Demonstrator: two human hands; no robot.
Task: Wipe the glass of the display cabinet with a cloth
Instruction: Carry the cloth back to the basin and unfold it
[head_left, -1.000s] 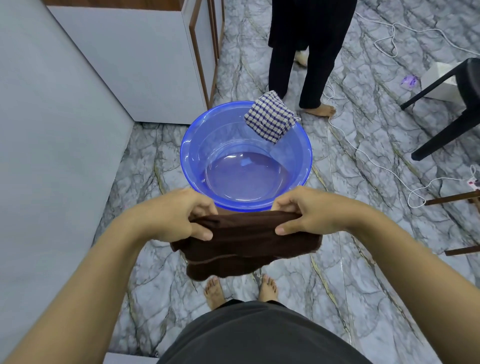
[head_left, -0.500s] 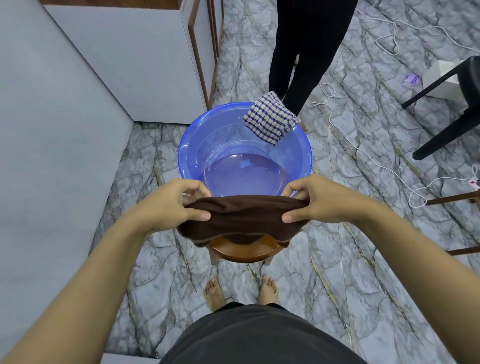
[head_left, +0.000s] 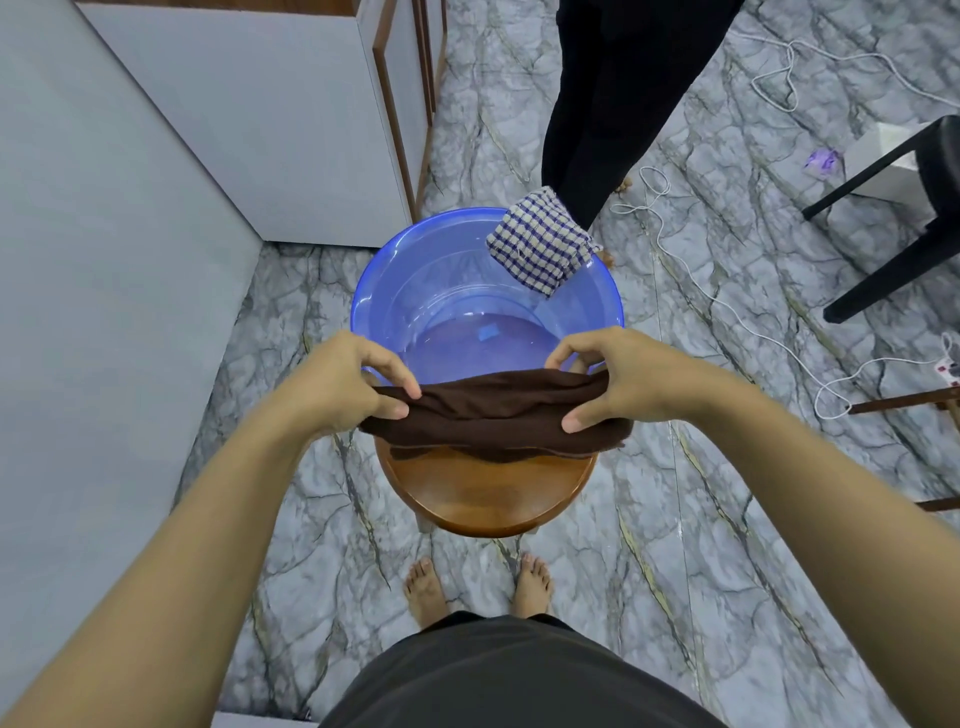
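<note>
A dark brown cloth (head_left: 493, 418) is stretched between my two hands over the near rim of a blue plastic basin (head_left: 384, 291) that holds water. My left hand (head_left: 343, 382) pinches the cloth's left end, thumb in front. My right hand (head_left: 618, 384) pinches the right end the same way. The basin stands on a round wooden stool (head_left: 483, 499). A blue-and-white checked cloth (head_left: 540, 241) hangs over the basin's far right rim. The display cabinet (head_left: 395, 104) with its wood-framed glass door stands at the back left.
Another person in black trousers (head_left: 613, 104) stands just behind the basin. A black chair (head_left: 904, 228) is at the right. White cables (head_left: 727, 306) trail over the marble floor to a power strip (head_left: 948, 366). A grey wall (head_left: 78, 312) runs along the left.
Both hands have carried the brown cloth forward and up from in front of the stool to the basin's near rim. The stool top now shows. The other person has stepped closer.
</note>
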